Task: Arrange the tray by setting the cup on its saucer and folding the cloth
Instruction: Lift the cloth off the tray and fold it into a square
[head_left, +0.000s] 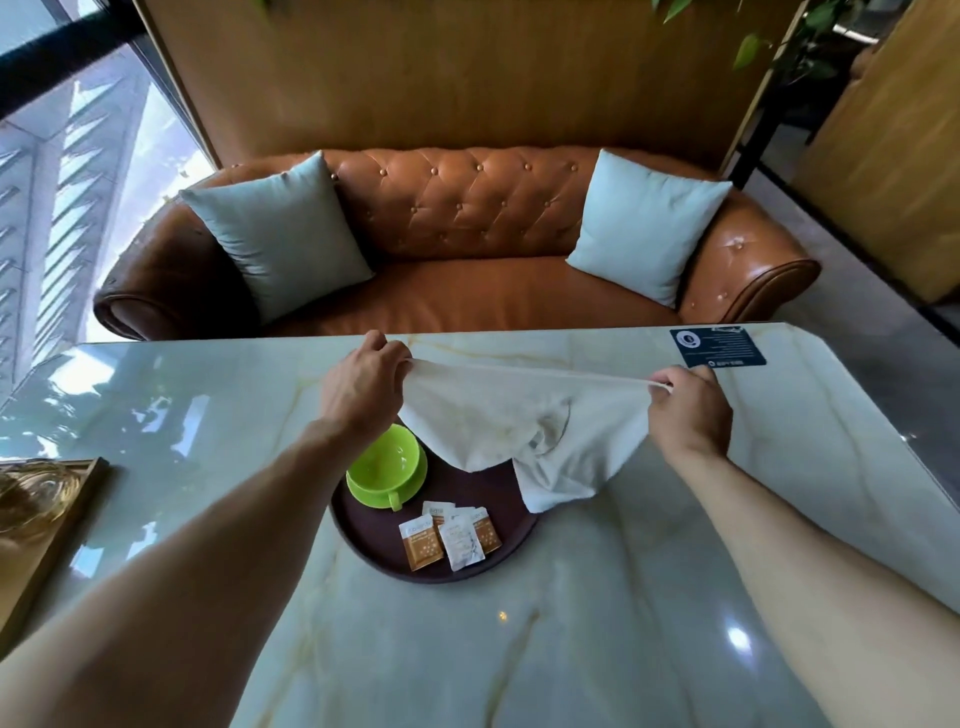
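Note:
A white cloth hangs stretched in the air above the table. My left hand pinches its left top corner and my right hand pinches its right top corner. The cloth's lower part sags onto the far side of a round dark brown tray. A lime green cup sits on a matching green saucer at the tray's left, its handle pointing toward me. Several sachets lie on the tray's near part. The cloth hides the tray's far right area.
The marble table carries a dark blue card at its far right corner and a gold-framed tray with glassware at the left edge. A brown leather sofa with two pale blue cushions stands beyond the table.

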